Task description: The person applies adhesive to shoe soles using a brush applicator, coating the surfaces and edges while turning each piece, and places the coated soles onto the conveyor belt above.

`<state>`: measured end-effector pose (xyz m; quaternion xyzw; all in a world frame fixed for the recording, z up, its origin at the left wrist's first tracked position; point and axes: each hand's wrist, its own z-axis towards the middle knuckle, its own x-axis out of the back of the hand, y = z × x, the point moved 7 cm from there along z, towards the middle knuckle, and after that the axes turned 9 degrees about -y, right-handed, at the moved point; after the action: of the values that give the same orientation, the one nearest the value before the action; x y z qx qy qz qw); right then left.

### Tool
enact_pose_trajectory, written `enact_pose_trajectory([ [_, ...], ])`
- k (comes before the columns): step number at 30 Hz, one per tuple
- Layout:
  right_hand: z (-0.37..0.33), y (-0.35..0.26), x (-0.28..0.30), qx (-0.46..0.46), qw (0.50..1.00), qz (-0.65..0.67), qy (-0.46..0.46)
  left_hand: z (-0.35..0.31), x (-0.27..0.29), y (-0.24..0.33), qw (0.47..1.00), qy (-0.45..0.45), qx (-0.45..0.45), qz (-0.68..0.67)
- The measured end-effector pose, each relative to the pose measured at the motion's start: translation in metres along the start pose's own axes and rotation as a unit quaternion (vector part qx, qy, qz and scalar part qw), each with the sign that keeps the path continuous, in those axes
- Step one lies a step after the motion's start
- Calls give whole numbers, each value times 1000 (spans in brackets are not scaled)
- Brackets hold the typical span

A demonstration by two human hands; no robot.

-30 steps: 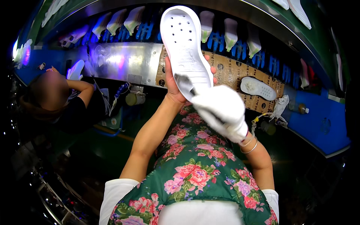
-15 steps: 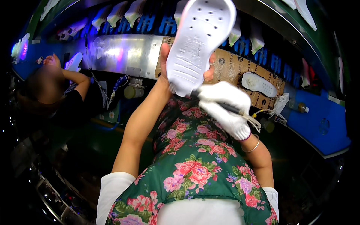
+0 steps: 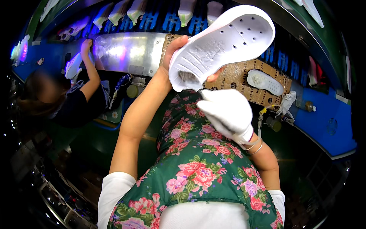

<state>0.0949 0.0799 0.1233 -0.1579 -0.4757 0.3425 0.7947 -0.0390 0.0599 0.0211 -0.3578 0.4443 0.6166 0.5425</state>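
1. Left hand (image 3: 168,57) curls round the sole (image 3: 217,51), at one o'clock.
2. Right hand (image 3: 228,111), closed, holds the brush (image 3: 188,78) at the sole's seven o'clock end.
3. Light, even strokes should work best.

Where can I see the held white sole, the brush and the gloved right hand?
White sole (image 3: 220,49), head view: on its middle.
Brush (image 3: 188,77), head view: on its bristles.
Gloved right hand (image 3: 227,112), head view: on its middle.

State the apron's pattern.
The apron is dark green with pink and purple floral print; best in head view.
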Motion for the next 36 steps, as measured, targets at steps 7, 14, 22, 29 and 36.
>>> enact_pose_trajectory([
  [7,-3,8,0,-109,973,202,-35,10,-15,1,993,-102,34,52],
  [14,-7,23,-6,-126,964,235,-19,10,5,10,989,113,32,86],
  [22,-6,25,-3,-230,932,277,44,-19,16,7,990,142,-17,-20],
  [29,-15,45,-3,-343,862,371,40,-27,13,-8,990,129,-56,6],
  [36,48,67,42,-119,984,-85,98,-47,21,-18,978,192,-79,0],
])
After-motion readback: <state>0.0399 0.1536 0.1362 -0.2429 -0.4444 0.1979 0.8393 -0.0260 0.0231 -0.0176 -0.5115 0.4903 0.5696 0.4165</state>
